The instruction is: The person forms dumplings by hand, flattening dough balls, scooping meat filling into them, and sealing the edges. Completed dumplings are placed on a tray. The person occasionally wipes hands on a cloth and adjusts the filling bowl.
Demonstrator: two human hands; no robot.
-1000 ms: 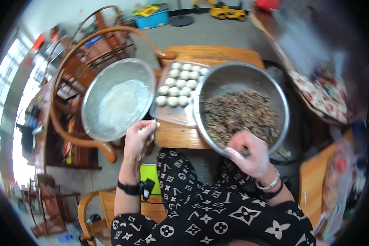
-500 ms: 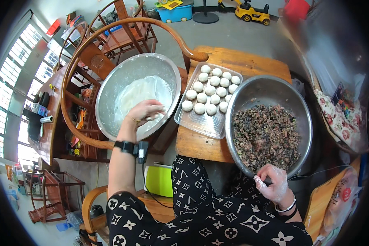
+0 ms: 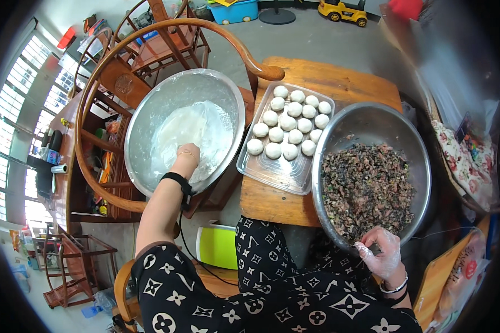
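White dough or flour [image 3: 175, 130] covers the bottom of a large metal basin [image 3: 141, 125] on the left. My left hand [image 3: 188, 156] reaches down into that basin against the white mass, its fingers hidden from sight. Over the near rim of a metal bowl [image 3: 366, 116] on the right, my right hand [image 3: 382, 254] is dusted white, with thumb and fingers curled together; anything inside them is hidden. Dark minced filling [image 3: 366, 191] lies in this bowl. Between the two vessels, round white dough balls [image 3: 288, 123] sit in rows in a clear plastic tray [image 3: 275, 173].
A wooden table [image 3: 253, 201] supports the tray and filling bowl. The left basin rests in a round-backed wooden chair [image 3: 86, 139]. A green and white box [image 3: 216, 247] stands below. A yellow toy vehicle [image 3: 343, 11] and blue bin [image 3: 234, 12] are at the far side.
My left hand has gone from above the basin's near right side down into the white mass. My right hand stays curled near the bowl's rim. The view has shifted slightly.
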